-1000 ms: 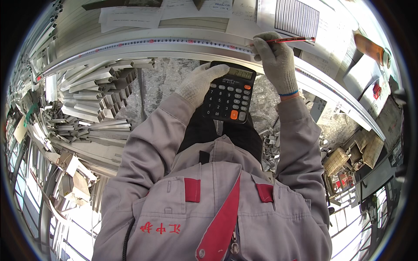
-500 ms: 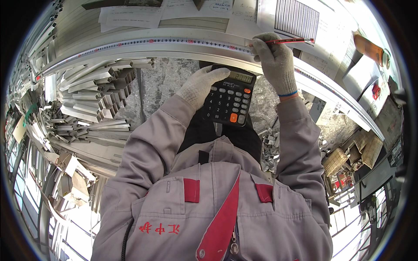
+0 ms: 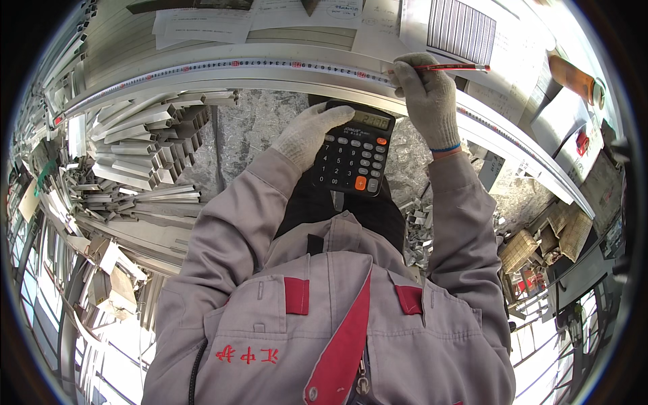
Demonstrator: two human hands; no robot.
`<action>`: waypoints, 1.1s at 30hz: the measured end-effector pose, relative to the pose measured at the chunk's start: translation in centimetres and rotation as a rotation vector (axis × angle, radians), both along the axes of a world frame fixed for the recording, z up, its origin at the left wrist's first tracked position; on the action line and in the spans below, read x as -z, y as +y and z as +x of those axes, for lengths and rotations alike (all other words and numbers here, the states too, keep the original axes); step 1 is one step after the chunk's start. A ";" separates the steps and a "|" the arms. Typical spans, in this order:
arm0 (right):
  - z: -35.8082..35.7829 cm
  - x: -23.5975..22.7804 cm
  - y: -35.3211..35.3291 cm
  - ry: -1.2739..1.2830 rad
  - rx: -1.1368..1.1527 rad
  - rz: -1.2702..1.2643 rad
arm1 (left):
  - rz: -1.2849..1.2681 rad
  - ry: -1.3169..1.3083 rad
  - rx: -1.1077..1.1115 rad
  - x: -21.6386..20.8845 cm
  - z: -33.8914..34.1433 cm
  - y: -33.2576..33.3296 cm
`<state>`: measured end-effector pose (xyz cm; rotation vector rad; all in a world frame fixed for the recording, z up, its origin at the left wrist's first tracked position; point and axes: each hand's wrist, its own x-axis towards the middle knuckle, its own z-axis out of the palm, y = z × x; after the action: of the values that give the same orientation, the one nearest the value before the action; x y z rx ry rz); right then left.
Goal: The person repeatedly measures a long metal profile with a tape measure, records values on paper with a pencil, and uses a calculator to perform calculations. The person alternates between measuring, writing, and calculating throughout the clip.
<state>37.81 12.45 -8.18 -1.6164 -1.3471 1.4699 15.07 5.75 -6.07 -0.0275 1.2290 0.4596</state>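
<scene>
My left hand [image 3: 308,133], in a pale knitted glove, grips a black calculator [image 3: 352,154] by its left upper edge, the thumb lying across the top near the display. The calculator has black keys and a few orange ones. A red pencil [image 3: 453,67] is pinched in my gloved right hand [image 3: 430,96], its shaft pointing out to the right. That hand rests over a long white measuring tape [image 3: 297,65], which runs in a curve along a pale metal profile [image 3: 270,84] from left to right.
Cut metal profiles [image 3: 145,145] lie stacked at the left. Paper sheets [image 3: 304,15] and a barcode-like striped sheet [image 3: 462,32] spread over the bench. An amber bottle [image 3: 572,77] lies at the far right. Cardboard boxes [image 3: 540,241] stand lower right, and metal offcuts [image 3: 418,229] lie below.
The calculator has shifted very slightly left with my left hand. My right hand has moved a touch down and right, still holding the pencil.
</scene>
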 end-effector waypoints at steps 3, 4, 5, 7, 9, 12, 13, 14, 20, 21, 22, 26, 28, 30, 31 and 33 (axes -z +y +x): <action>0.0 0.0 0.0 0.017 0.015 -0.008 | 0.001 0.005 -0.008 -0.1 -0.1 -0.1; 0.0 0.0 0.0 0.029 0.022 -0.011 | 0.008 0.012 -0.002 -0.2 -0.2 -0.1; 0.0 0.0 0.0 0.039 0.034 -0.015 | 0.015 0.010 -0.002 -0.2 -0.2 0.0; -0.1 -0.1 -0.1 0.100 0.096 -0.004 | 0.014 0.030 0.006 -0.5 -0.3 0.1; -0.2 -0.3 -0.3 0.150 0.155 -0.014 | 0.015 0.041 -0.004 -0.8 -0.4 0.0; -0.4 -0.7 -0.8 0.145 0.183 -0.013 | -0.009 0.035 -0.019 -0.8 -0.5 0.0; -0.4 -0.8 -0.9 0.100 0.159 0.014 | 0.005 0.042 -0.015 -0.8 -0.6 -0.1; -0.5 -1.0 -1.1 0.056 0.136 0.047 | 0.004 0.050 -0.014 -0.8 -0.7 -0.3; -1.4 -1.0 -2.2 -0.024 0.110 0.087 | 0.030 -0.012 -0.015 -0.2 -1.2 -1.1; -1.5 -0.9 -2.3 -0.032 0.103 0.109 | 0.028 -0.015 -0.027 -0.2 -1.2 -1.3; -1.7 -0.8 -2.2 -0.033 0.109 0.133 | 0.018 -0.001 -0.007 -0.2 -1.2 -1.4; -1.8 -0.6 -2.3 -0.004 0.116 0.124 | -0.010 0.013 0.052 -0.1 -1.3 -1.5; -1.9 -0.5 -2.4 0.012 0.114 0.134 | -0.015 0.022 0.067 0.0 -1.3 -1.6; -1.9 -0.4 -2.5 0.004 0.106 0.139 | -0.020 0.019 0.064 0.0 -1.3 -1.7; -2.0 -0.4 -2.5 -0.003 0.100 0.146 | -0.012 0.022 0.066 0.0 -1.3 -1.8; -2.1 -0.3 -2.6 -0.019 0.097 0.155 | -0.021 0.024 0.071 -0.1 -1.4 -1.8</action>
<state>35.74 9.82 -7.91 -1.5772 -1.3395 1.2650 13.69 3.92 -5.97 0.0040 1.2544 0.3861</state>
